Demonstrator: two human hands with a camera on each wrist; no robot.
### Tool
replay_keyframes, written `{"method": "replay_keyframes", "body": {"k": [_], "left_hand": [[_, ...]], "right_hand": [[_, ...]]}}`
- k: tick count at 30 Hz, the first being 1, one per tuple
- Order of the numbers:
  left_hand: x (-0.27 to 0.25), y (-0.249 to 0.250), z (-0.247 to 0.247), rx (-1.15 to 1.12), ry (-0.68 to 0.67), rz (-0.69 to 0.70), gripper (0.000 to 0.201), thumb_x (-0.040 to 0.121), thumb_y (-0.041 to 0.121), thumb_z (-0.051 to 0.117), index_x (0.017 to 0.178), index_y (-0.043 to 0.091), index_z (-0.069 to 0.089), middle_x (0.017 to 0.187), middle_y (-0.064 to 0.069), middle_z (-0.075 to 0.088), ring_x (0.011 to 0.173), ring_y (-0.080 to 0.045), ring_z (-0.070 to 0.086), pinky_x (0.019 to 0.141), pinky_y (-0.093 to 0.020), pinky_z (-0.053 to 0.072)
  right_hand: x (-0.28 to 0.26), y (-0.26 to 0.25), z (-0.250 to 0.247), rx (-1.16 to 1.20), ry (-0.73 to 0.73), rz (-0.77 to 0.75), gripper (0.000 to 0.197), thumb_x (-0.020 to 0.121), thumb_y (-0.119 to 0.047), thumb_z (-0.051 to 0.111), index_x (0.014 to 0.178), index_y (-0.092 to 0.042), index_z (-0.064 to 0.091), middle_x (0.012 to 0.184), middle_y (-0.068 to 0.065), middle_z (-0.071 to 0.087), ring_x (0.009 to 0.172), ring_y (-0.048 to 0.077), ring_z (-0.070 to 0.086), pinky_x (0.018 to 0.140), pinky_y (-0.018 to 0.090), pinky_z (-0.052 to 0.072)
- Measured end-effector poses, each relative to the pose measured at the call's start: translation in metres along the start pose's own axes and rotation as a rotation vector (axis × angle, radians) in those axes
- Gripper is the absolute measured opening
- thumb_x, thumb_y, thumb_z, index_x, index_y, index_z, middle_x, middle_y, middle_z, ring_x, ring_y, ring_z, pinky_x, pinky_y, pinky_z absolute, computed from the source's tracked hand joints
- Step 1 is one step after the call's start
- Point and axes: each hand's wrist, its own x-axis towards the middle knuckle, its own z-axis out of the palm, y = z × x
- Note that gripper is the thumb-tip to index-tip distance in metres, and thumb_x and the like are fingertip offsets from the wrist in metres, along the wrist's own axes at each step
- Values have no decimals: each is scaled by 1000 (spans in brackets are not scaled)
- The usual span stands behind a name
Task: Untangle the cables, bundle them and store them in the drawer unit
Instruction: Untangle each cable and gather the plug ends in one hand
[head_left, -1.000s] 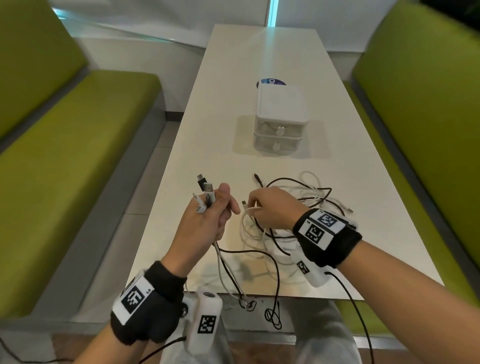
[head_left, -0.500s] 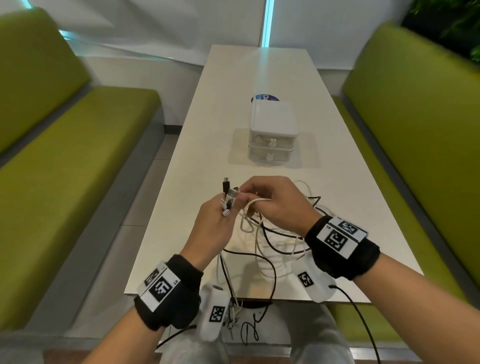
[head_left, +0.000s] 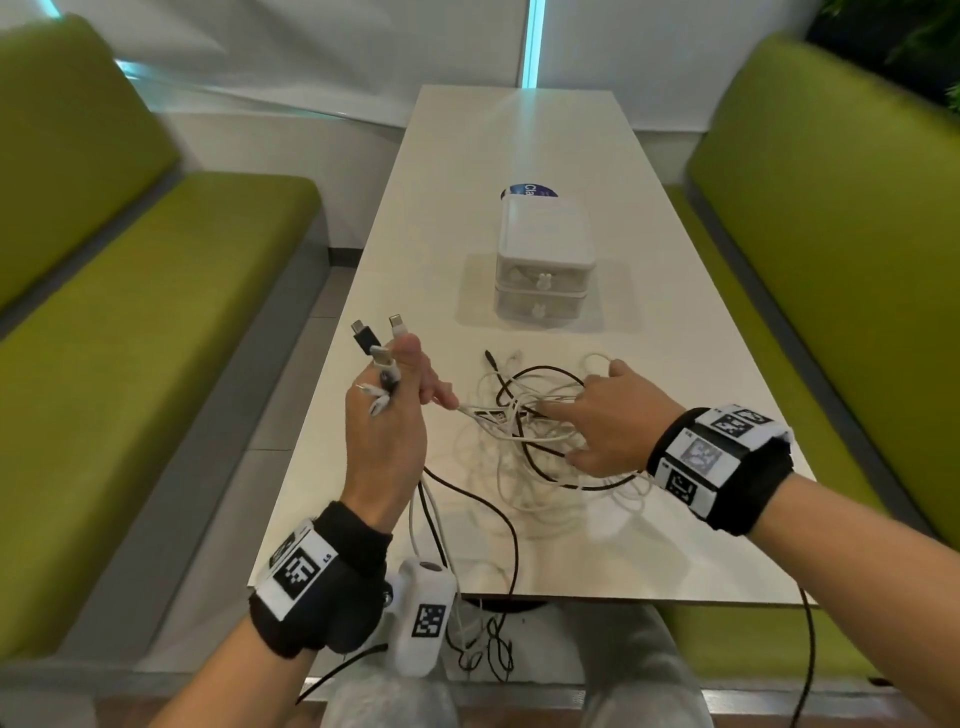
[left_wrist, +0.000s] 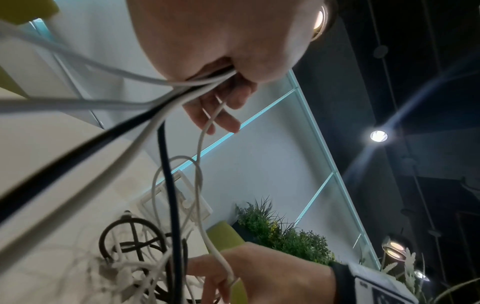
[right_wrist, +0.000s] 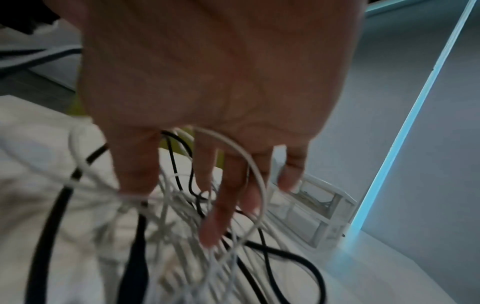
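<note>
A knot of white and black cables (head_left: 524, 436) sprawls at 6 o'clock on the counter, several plug ends (head_left: 379, 348) raised upright at its 9 o'clock, strands trailing over the near edge. The white two-drawer unit (head_left: 543, 260) stands at 12 o'clock, both drawers closed.

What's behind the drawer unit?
A round blue sticker on the table peeks out behind the drawer unit; most of it is covered, lettering partly hidden.
</note>
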Motion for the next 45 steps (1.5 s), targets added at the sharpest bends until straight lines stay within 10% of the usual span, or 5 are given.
{"method": "replay_keyframes", "body": {"k": [5, 11, 21, 26, 45], "left_hand": [[-3, 5, 0, -80, -40, -35, 42, 104, 33, 34, 70, 9, 43, 63, -10, 39, 55, -21, 51, 67, -39, 59], [-5, 7, 1, -117, -65, -50, 43, 103, 35, 33, 72, 6, 44, 62, -8, 42, 58, -25, 56, 75, -46, 60], [2, 3, -18, -151, 31, -68, 42, 102, 37, 35, 70, 11, 42, 61, -1, 37, 51, -18, 46, 65, -40, 59], [9, -3, -27, -30, 34, -49, 42, 96, 46, 38, 65, 17, 38, 59, 3, 30, 50, -12, 21, 44, -28, 18], [9, -38, -11, 639, -746, -165, 22, 83, 41, 72, 94, 22, 75, 91, 4, 75, 90, -10, 67, 88, -41, 49]], "right_hand": [[-11, -11, -33, 378, -357, 0, 76, 76, -72, 53, 144, -47, 27, 139, -7, 45, 123, 26, 47, 103, 43, 36], [-3, -45, -54, 659, 205, -37, 39, 85, -62, 55, 93, -26, 68, 89, -11, 64, 79, 7, 54, 75, 28, 38], [2, -67, -27, 754, -26, -86, 28, 88, -42, 64, 89, -14, 70, 87, -2, 69, 78, 13, 59, 66, 25, 44], [-6, -52, -26, 725, -12, -158, 20, 89, -36, 62, 76, -21, 59, 76, -6, 64, 72, 13, 60, 66, 30, 48], [-25, -26, -7, 1000, 452, -99, 15, 94, -24, 59, 83, -27, 50, 75, -12, 58, 74, 7, 54, 67, 19, 41]]}}
